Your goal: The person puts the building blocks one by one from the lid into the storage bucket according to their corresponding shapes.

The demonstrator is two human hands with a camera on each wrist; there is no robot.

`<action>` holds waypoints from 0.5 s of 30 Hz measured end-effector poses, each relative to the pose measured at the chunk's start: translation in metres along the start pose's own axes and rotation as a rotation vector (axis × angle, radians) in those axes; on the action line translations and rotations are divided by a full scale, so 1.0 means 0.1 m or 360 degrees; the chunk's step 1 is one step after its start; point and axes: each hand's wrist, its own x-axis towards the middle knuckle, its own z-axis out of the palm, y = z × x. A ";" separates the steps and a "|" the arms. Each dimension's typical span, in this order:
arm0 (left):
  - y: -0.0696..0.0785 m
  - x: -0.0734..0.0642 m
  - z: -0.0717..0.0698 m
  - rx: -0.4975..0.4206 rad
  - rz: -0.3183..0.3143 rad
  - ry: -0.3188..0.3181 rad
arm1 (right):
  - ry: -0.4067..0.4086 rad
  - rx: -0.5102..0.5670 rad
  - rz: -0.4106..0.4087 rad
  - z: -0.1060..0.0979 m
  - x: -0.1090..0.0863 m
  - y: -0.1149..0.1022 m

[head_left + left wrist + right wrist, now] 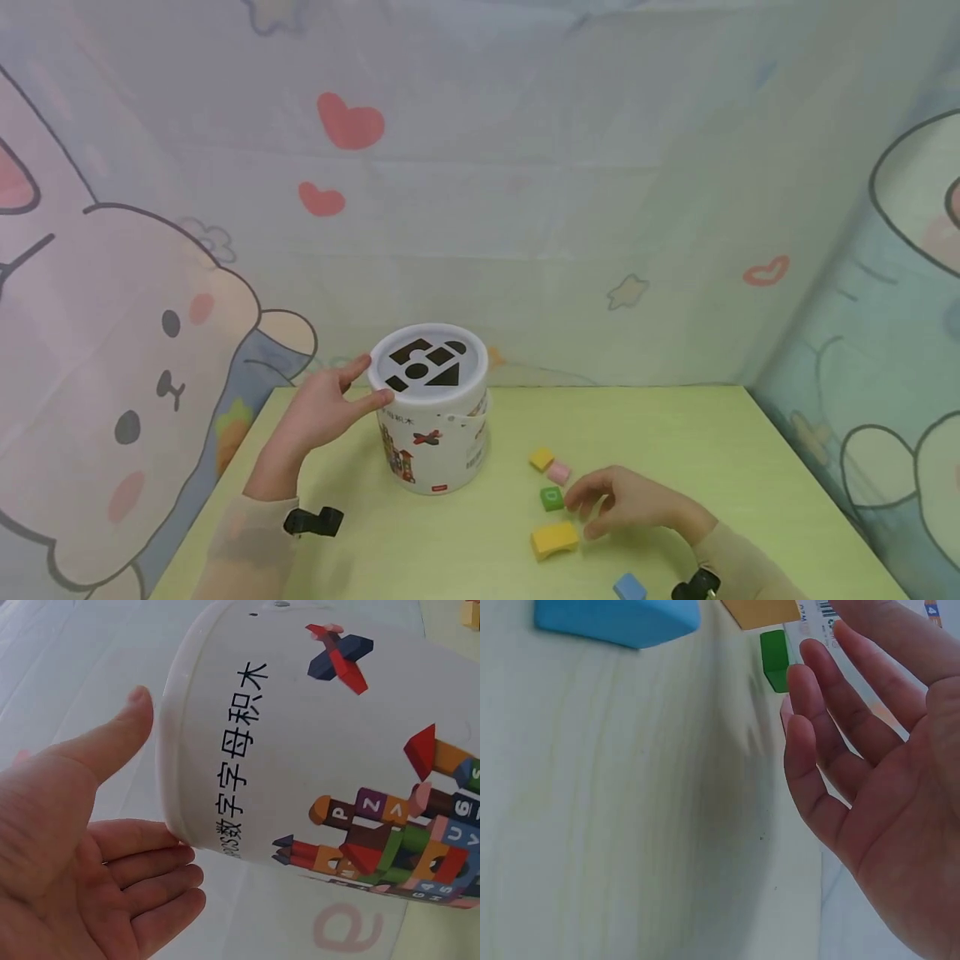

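Observation:
A white bucket [431, 446] printed with toy-block pictures stands upright at the back left of the table. Its white lid [471, 377] has dark shaped holes. At the lid's left rim rests my left hand [322, 410], thumb and fingers spread rather than curled round it; the left wrist view shows its fingertips right at the rim. My right hand [637, 504] hovers with loosely bent fingers and holds nothing. Just left of its fingertips lies a green block [552, 498], with a yellow arch block [555, 540] nearer the front.
Behind the green block lie a pink block [558, 473] and a small yellow block [542, 459]. A blue block [630, 587] is at the front, below the right hand. The pale green table [660, 425] ends against a printed cloth backdrop [525, 208].

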 end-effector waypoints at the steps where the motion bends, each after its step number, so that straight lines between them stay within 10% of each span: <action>1: 0.01 0.00 0.01 -0.0013 0.0000 0.0008 | -0.0006 -0.0003 -0.0001 0.01 0.00 0.01; 15: -0.02 0.01 0.08 -0.0186 -0.0137 0.0001 | 0.0002 -0.0154 0.0011 0.16 0.01 -0.01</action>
